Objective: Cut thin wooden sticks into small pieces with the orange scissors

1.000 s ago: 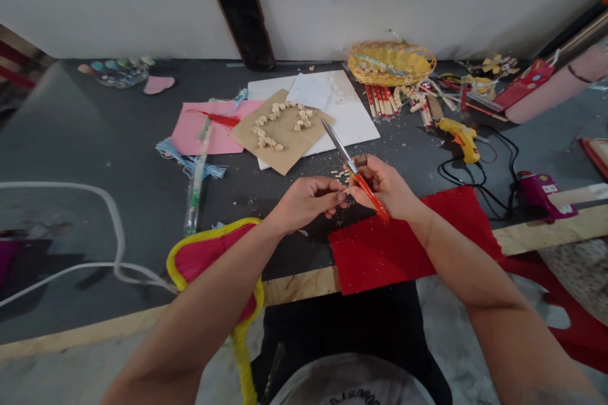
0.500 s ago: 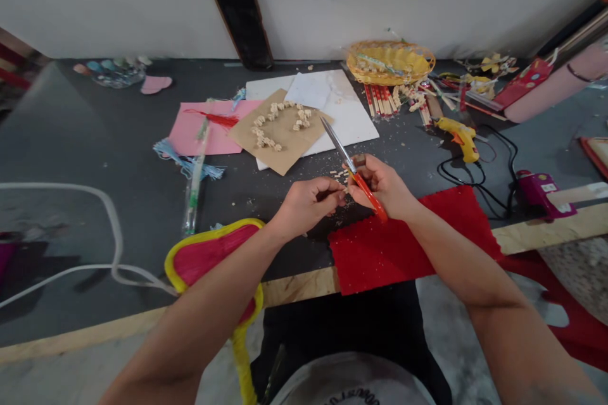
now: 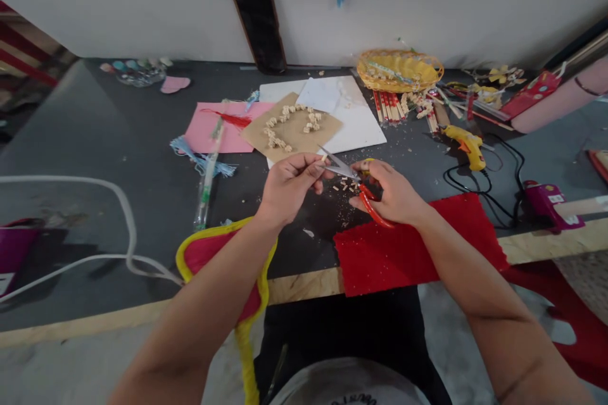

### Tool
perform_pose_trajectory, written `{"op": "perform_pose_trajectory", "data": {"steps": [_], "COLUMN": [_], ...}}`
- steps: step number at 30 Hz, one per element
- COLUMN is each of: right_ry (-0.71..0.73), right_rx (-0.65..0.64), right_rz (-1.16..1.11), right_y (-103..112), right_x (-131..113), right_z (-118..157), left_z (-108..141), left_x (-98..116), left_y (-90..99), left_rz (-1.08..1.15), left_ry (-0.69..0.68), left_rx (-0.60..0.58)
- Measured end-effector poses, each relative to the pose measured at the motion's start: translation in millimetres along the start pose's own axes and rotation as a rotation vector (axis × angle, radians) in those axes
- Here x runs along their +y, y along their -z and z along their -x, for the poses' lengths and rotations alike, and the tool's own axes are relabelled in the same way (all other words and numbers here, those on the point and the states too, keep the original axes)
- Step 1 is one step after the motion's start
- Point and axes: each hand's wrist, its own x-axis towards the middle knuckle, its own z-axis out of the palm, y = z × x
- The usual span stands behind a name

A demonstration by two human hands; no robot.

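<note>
- In the head view, the left hand [image 3: 293, 188] pinches a short pale wooden stick [image 3: 324, 157] between thumb and fingers, its tip upward beside the scissor blades.
- The right hand [image 3: 392, 193] grasps the red-handled metal scissors [image 3: 343, 170], whose blades are spread and point toward the left hand.
- Small cut pale wooden bits [image 3: 344, 185] and crumbs lie on the dark grey counter [image 3: 256, 193] beneath the scissors.
- Beyond the hands, a square brown paper sheet [image 3: 308, 141] carries a curved row of clustered pale wooden pieces [image 3: 286, 115]; it overlaps a white board [image 3: 368, 130] and a pink paper sheet [image 3: 197, 130].
- A red felt sheet [image 3: 380, 256] lies at the near edge, partly under the right forearm.
- To the right are a yellow glue gun [image 3: 468, 147] with a black cord and, farther back, a yellow woven basket [image 3: 399, 71] behind bundled red-and-pale sticks [image 3: 389, 106].
- A black phone [image 3: 259, 25] leans upright against the pale wall [image 3: 166, 0].
</note>
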Motion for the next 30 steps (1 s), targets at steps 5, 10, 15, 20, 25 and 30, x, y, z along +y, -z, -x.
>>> {"op": "perform_pose_trajectory", "data": {"steps": [5, 10, 15, 20, 25, 30], "right_ry": [0.011, 0.007, 0.01, 0.023, 0.053, 0.058], "right_rx": [0.001, 0.025, 0.02, -0.011, -0.004, 0.028], "right_rz": [0.07, 0.191, 0.241, 0.279, 0.263, 0.275], "right_y": [-7, -8, -10, -10, -11, -12], "right_x": [-1, -2, -2, 0, 2, -3], "right_z": [-1, -1, 0, 0, 0, 2], "left_z": [1, 1, 0, 0, 1, 2], "left_x": [-2, -7, -12, -13, -11, -9], "left_y": [-0.3, -0.3, 0.6, -0.8, -1.6, -3.0], "left_rz": [-0.088, -0.201, -0.209, -0.202, -0.203, -0.183], "left_ry": [-0.029, -0.051, -0.042, -0.024, -0.025, -0.022], "left_rx": [-0.037, -0.07, -0.078, -0.076, -0.079, -0.08]}}
